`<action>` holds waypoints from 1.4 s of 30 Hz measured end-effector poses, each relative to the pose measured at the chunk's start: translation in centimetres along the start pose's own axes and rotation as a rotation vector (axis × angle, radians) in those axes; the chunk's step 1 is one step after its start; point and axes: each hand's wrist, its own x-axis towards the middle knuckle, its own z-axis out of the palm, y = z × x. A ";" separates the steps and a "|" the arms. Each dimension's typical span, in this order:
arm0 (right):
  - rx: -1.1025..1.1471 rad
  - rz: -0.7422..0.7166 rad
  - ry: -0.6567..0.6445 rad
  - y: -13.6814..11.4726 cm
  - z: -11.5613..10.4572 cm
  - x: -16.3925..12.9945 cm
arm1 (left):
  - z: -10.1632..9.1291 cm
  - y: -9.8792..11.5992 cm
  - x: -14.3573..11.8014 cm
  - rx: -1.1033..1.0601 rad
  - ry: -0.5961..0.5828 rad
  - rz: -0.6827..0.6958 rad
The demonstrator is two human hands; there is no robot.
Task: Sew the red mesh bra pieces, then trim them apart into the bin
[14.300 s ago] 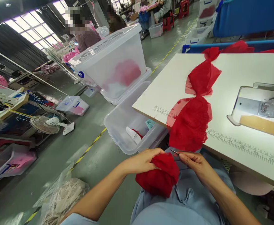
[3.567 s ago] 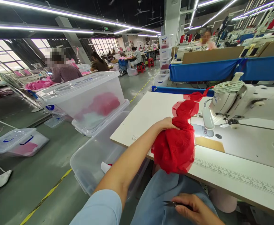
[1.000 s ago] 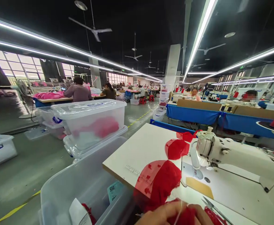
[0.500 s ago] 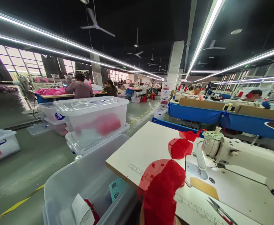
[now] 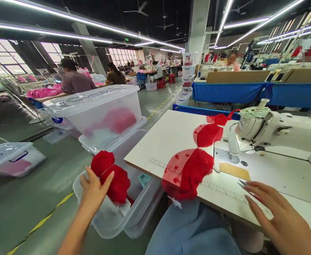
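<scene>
My left hand (image 5: 95, 189) is at the clear plastic bin (image 5: 109, 228), thumb and fingers apart. Just at its fingertips is a red fabric cup piece (image 5: 117, 184), two cups joined by a seam, over the bin; part of it is behind my thumb. On the right, my right hand (image 5: 280, 212) hovers with parted fingers over a pair of thread snips (image 5: 255, 197), which it partly covers. Further red cups with sheer, spotted upper parts (image 5: 194, 173) lie in a chain on the white sewing table (image 5: 155, 141), the nearest hanging over its front edge.
A white sewing machine (image 5: 285, 131) stands at the table's right, with a tan card piece (image 5: 235, 170) below its needle area. Lidded clear boxes (image 5: 110, 120) are stacked beyond the bin. Co-workers (image 5: 75, 79) sit at other tables behind.
The view has tilted down. Both my hands now show plainly. A red cup piece has come over the bin, beside my left hand; my right hand has reached the snips.
</scene>
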 end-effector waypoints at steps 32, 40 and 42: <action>0.888 0.428 -1.035 -8.8 9.0 -5.0 | 3.6 5.3 -12.6 -0.545 -1.199 -0.160; 0.964 0.493 -1.062 -9.8 9.7 -4.8 | 3.7 5.0 -13.4 -0.543 -1.147 -0.139; 1.013 0.472 -1.052 -10.2 10.0 -4.7 | 4.0 4.8 -13.6 -0.553 -1.145 -0.140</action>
